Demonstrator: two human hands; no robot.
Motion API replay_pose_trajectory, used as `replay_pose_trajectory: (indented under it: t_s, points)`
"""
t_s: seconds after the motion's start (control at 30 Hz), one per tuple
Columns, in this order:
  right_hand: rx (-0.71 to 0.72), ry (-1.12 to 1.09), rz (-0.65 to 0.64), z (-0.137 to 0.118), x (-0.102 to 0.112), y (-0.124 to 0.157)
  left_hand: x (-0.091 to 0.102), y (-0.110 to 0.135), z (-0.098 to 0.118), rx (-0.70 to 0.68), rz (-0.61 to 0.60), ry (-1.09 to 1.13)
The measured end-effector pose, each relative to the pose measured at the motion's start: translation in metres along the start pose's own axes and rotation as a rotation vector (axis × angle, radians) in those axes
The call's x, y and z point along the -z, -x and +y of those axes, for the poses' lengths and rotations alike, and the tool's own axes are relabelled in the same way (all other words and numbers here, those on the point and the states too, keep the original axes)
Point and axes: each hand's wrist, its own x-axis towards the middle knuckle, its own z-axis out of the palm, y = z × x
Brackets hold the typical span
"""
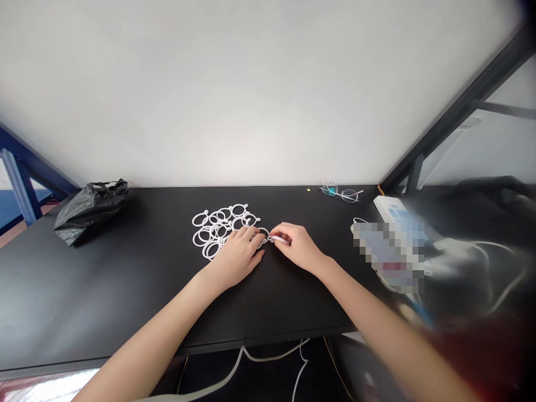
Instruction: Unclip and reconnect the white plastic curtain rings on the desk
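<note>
Several white plastic curtain rings (221,224), each with a small round eyelet, lie overlapping in a loose group on the black tabletop (159,290). My left hand (237,254) rests palm down over the right side of this group, its fingers stretched out and covering some of the rings. Just to its right, my right hand (299,245) pinches one white curtain ring (281,240) between thumb and fingers. That ring is seen nearly edge-on, and its left end touches or overlaps another ring by my left fingertips; whether they are linked I cannot tell.
At the far left sits a crumpled black plastic bag (90,211). Eyeglasses (340,193) lie near the wall at the back right. A white power strip (393,215), cables and a pixelated object (389,257) occupy the right side. White cable (226,379) hangs below the front edge.
</note>
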Motion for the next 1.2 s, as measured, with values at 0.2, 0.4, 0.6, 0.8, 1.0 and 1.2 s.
replay_pose_trajectory:
  t_s: [0.2,0.4,0.6,0.8,1.0,1.2]
  points:
    - [0.004,0.001,0.001,-0.0009,0.0,-0.0001,0.0009,0.0001,0.0009,0.002,-0.013,-0.007]
    - [0.011,0.001,0.0,-0.0006,-0.0003,0.0007,0.001,0.0001,0.0014,0.006,-0.012,-0.006]
    - [0.006,0.0,0.0,-0.001,-0.0004,0.0007,0.001,0.0003,0.0011,0.004,-0.012,-0.004]
    - [0.005,0.003,-0.004,-0.0016,-0.0003,0.0002,0.0009,0.0001,0.0011,0.001,-0.008,0.004]
    - [0.009,0.003,-0.003,-0.0016,-0.0002,0.0002,-0.0002,0.0005,0.001,0.003,0.0,0.001]
    - [0.004,0.006,-0.006,-0.0022,0.0,0.0004,0.0008,0.0008,0.0018,0.009,-0.02,-0.011]
